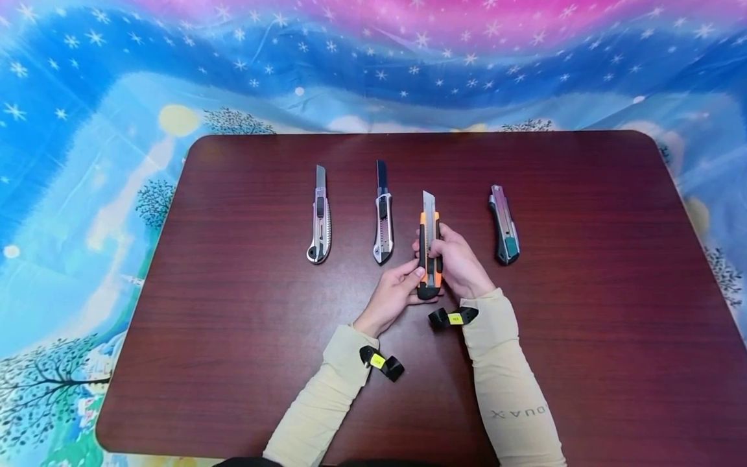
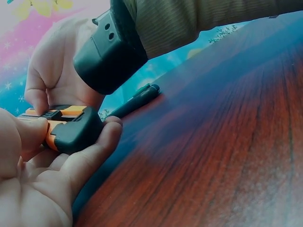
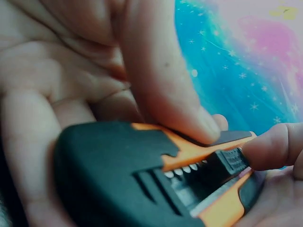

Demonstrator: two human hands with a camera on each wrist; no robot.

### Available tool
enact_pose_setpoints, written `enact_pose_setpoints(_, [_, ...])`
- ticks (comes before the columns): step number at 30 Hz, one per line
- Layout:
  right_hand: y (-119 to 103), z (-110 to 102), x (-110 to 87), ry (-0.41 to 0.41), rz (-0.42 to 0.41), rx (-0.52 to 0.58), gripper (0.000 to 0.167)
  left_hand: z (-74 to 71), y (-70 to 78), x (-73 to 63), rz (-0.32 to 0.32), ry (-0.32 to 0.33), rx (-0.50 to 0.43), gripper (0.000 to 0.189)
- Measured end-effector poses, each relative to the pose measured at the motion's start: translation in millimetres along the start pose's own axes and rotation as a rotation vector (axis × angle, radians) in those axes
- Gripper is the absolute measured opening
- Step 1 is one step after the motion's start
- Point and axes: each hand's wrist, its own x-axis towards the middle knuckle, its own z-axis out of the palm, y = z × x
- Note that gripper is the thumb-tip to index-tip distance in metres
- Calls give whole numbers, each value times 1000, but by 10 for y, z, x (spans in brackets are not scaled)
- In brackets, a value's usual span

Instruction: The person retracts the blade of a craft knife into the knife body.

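In two-handed grip (image 1: 463, 264), one cutter (image 1: 429, 232)

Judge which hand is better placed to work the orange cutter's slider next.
Right, I'd judge. The right hand has its fingers right at the black slider, while the left hand supports the orange cutter nearer its black butt end.
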Motion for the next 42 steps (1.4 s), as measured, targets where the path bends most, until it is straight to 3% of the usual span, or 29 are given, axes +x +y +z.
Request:
enact_pose_setpoints(14, [-3,24,1,18,-19,-69,58,10,1,7,29,7,-10,40])
enact_pose_setpoints(42, [46,-12,12,-57,-55,-133,67,8,-5,10,9,43,-38,41])
